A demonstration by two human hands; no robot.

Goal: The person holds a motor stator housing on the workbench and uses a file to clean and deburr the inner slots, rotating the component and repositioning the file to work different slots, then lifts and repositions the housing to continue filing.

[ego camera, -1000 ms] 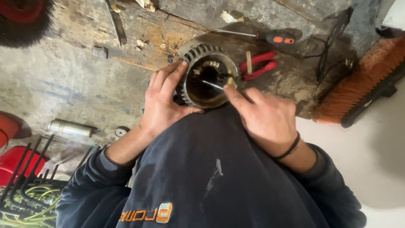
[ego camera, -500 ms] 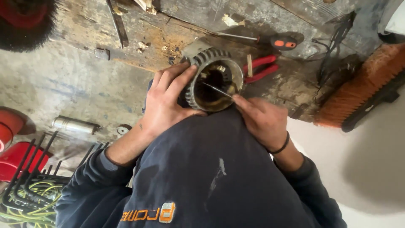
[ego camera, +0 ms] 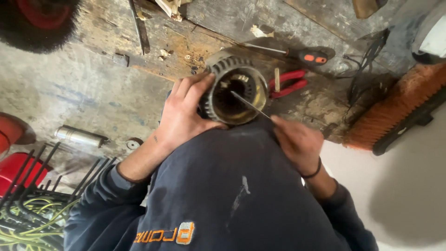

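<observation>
While the left hand (ego camera: 186, 116) wraps its fingers around the ribbed outer wall of a round motor housing (ego camera: 234, 88), just above the middle of the frame, the right hand (ego camera: 297, 144) sits lower and to the right, its fingers closed in a pinch on the end of a thin metal rod (ego camera: 251, 106). The housing rests against the person's dark-clad knee on a worn wooden board (ego camera: 186, 28), with its open mouth turned toward the camera. The rod's long axis runs diagonally, from the right hand up and to the left, and its tip lies inside the bore (how deep cannot be told). The left hand touches the housing; the right hand stands a little apart and meets it only through the rod. Behind the housing, toward the upper right, lie red-handled pliers (ego camera: 288, 82) and a screwdriver (ego camera: 297, 53); an orange brush (ego camera: 399, 107) fills the right edge.
</observation>
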